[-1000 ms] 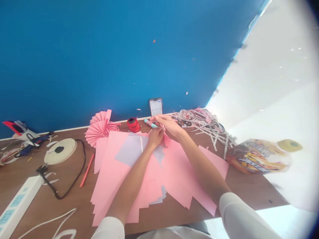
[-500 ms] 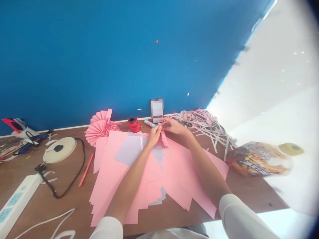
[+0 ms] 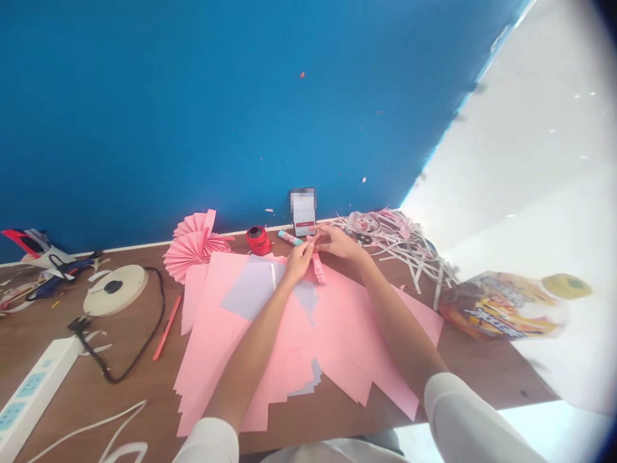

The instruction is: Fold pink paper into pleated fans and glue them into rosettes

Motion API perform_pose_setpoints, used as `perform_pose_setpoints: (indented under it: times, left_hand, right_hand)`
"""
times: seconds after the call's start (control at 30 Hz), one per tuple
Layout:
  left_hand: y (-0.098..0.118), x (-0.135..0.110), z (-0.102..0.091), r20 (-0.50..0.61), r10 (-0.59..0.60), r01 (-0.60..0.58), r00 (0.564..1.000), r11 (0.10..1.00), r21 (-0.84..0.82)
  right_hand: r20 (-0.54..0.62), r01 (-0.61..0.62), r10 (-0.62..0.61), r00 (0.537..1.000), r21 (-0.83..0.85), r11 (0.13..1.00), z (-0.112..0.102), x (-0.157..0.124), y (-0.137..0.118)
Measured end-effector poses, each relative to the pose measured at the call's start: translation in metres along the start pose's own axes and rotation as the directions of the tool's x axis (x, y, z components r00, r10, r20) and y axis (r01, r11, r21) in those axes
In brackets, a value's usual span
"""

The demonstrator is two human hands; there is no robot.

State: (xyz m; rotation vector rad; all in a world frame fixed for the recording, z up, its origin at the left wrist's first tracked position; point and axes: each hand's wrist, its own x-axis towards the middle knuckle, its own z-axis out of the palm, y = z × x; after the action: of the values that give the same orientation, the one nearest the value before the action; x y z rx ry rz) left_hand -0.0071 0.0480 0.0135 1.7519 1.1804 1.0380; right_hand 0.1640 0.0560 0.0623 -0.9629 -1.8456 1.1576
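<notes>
My left hand [image 3: 299, 260] and my right hand [image 3: 336, 243] meet at the back of the table, pinching the top of a pleated pink paper strip [image 3: 318, 268] between their fingers. The strip's lower end hangs free over the sheets. A teal and pink glue stick [image 3: 289, 238] lies against my left fingertips, though I cannot tell whether it is held. Beneath my forearms spread overlapping pink paper sheets [image 3: 250, 366] with a pale lilac sheet [image 3: 255, 292] among them.
Pink paper fans [image 3: 193, 247] and a red tape roll [image 3: 258, 240] stand to the left, a phone [image 3: 303, 212] against the blue wall [image 3: 193, 109]. Paper shreds [image 3: 400, 247] and a snack bag [image 3: 501, 307] lie right; a power strip [image 3: 41, 389], cable and red marker [image 3: 167, 328] lie left.
The pink paper in my hands has narrowed from a spread, fan-like shape into a slim pleated strip. My hands have moved closer to the wall and slightly right.
</notes>
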Motion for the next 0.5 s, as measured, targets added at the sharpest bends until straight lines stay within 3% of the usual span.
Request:
perform_pose_setpoints:
  times: [0.3, 0.5]
  left_hand:
    - [-0.006, 0.002, 0.001, 0.016, 0.008, -0.007, 1.0, 0.999, -0.034]
    - [-0.013, 0.006, 0.004, 0.07, -0.023, 0.037, 0.997, 0.979, -0.203]
  right_hand:
    - [0.014, 0.045, -0.043, 0.999, -0.189, 0.981, 0.001, 0.002, 0.007]
    - [0.013, 0.013, -0.01, 1.0, -0.258, 0.966, 0.003, 0.0, 0.006]
